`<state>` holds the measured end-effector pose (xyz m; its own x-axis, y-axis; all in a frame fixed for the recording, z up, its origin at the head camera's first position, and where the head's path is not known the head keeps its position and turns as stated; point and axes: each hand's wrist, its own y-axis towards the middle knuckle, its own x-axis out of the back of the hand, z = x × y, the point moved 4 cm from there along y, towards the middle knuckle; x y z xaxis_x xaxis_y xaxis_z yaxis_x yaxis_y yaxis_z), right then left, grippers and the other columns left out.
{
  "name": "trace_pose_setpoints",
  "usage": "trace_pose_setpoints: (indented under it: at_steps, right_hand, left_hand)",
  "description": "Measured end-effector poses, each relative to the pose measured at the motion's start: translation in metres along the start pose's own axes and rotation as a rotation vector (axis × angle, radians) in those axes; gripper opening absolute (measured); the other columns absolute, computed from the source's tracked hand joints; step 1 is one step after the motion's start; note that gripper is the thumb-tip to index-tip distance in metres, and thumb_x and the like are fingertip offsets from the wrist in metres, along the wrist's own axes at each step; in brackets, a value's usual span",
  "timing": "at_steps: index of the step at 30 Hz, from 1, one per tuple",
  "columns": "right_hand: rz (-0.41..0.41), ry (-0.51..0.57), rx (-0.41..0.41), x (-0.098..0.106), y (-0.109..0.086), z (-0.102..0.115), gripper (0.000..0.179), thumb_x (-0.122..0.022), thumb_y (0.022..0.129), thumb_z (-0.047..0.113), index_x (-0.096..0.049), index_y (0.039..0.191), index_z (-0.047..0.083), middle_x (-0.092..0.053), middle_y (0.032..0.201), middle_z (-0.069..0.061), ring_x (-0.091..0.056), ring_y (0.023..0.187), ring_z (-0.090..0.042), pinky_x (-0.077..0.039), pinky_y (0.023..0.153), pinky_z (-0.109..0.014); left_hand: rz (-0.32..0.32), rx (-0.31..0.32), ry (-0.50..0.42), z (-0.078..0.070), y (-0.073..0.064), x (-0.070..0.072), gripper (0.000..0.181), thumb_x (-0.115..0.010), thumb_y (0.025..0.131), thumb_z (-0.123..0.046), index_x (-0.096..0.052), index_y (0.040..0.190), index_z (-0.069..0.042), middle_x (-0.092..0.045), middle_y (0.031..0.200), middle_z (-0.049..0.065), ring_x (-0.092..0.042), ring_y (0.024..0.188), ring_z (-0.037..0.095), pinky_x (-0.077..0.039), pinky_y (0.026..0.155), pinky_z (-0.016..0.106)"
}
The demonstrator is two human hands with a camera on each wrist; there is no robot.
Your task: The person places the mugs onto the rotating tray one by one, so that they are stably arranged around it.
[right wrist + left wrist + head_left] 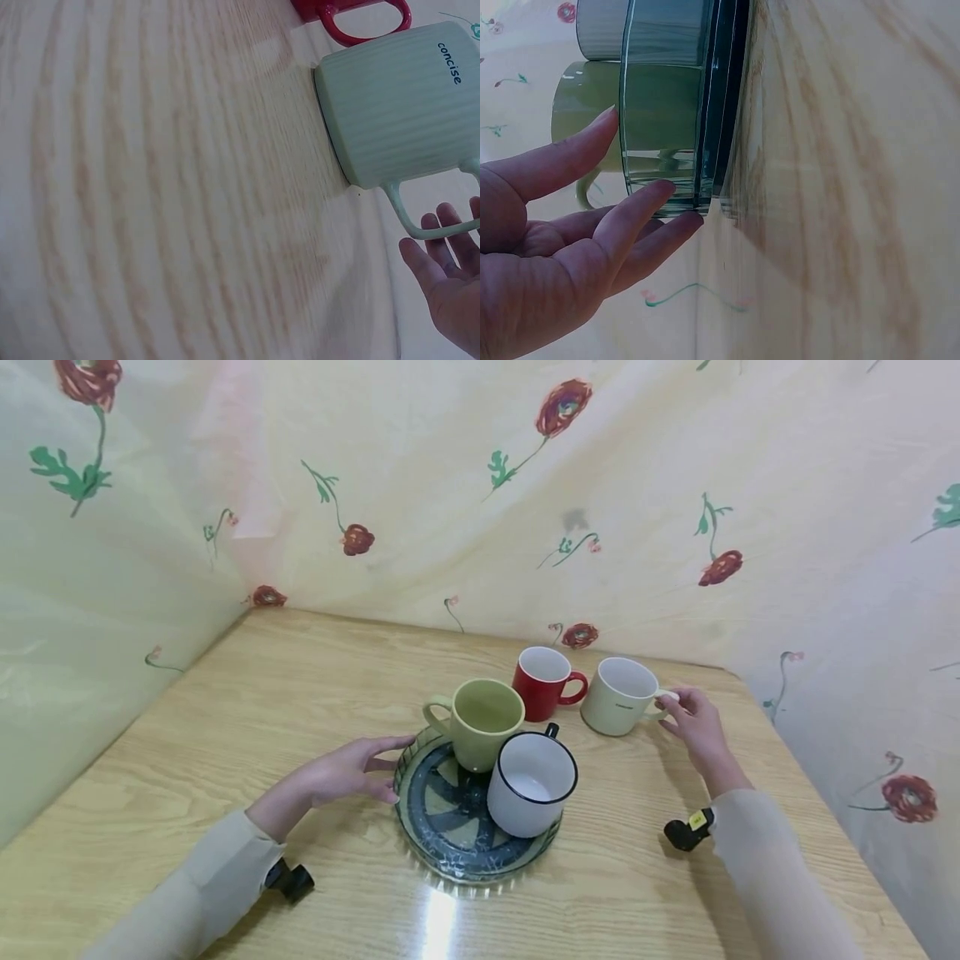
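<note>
My left hand (348,772) is at the left side of a round glass dish (442,860), its fingers spread and loosely bent near the fluted rim. In the left wrist view the fingertips (664,189) meet the dish's glass side. Inside the dish stand an olive-green mug (480,739) and a white mug with a black rim (528,789), both upright. My right hand (697,727) holds the handle of a cream mug (617,702) marked "concise". Its fingers (427,262) pass behind that handle in the right wrist view; the thumb is hidden there. The cream mug stands upright on the table.
A red mug (538,689) stands upright behind the dish, just left of the cream mug, its handle turned right. The wooden table (277,693) ends at floral fabric (420,485) at the back and sides. Black wrist cameras (291,881) hang under both sleeves.
</note>
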<state>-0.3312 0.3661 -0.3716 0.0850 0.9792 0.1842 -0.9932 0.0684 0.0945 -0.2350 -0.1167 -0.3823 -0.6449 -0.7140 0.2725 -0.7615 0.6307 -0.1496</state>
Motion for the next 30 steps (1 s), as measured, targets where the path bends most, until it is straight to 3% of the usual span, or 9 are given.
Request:
trace_pose_setpoints:
  at_steps: [5,14,21,26,30]
  right_hand:
    - [0.008,0.029,-0.012,-0.001,-0.003,-0.001,0.005,-0.055,0.098,0.018,-0.055,0.103,0.016,-0.065,0.087,0.021,-0.061,0.087,0.010,-0.054,0.074,-0.007]
    - [-0.001,-0.137,-0.010,0.005,-0.010,-0.001,0.029,-0.057,0.097,0.029,-0.060,0.113,0.005,-0.066,0.089,0.027,-0.061,0.089,0.013,-0.052,0.077,-0.006]
    - [-0.065,-0.177,0.009,0.011,-0.020,-0.001,0.017,-0.058,0.097,0.025,-0.065,0.106,0.013,-0.067,0.086,0.030,-0.062,0.085,0.015,-0.055,0.073,-0.008]
    - [-0.099,-0.098,0.001,0.011,-0.028,-0.001,0.007,-0.062,0.094,0.021,-0.069,0.096,0.019,-0.070,0.081,0.026,-0.065,0.081,0.012,-0.056,0.071,-0.010]
    - [-0.099,-0.147,0.000,0.011,-0.035,0.002,0.010,-0.061,0.095,0.024,-0.068,0.098,0.018,-0.068,0.082,0.028,-0.064,0.082,0.013,-0.055,0.072,-0.009]
  left_hand:
    - [0.007,-0.003,0.000,0.001,0.000,0.000,0.085,-0.068,0.083,0.004,-0.018,0.152,0.003,-0.013,0.159,0.028,-0.029,0.138,0.053,-0.050,0.102,0.045]
    - [-0.001,0.013,0.009,0.000,0.000,-0.001,0.084,-0.068,0.082,0.004,-0.020,0.151,0.005,-0.014,0.158,0.029,-0.032,0.137,0.052,-0.049,0.103,0.045]
    - [0.001,0.006,0.034,0.000,0.003,-0.003,0.081,-0.069,0.083,0.001,-0.023,0.150,0.006,-0.016,0.158,0.028,-0.035,0.136,0.051,-0.050,0.103,0.044]
    - [-0.004,0.021,0.027,0.001,0.002,-0.002,0.082,-0.068,0.083,0.002,-0.022,0.150,0.006,-0.015,0.158,0.029,-0.034,0.136,0.051,-0.050,0.102,0.044]
    - [-0.010,0.021,0.040,0.001,0.000,0.000,0.082,-0.069,0.083,0.002,-0.023,0.150,0.006,-0.016,0.158,0.028,-0.035,0.136,0.051,-0.050,0.102,0.044]
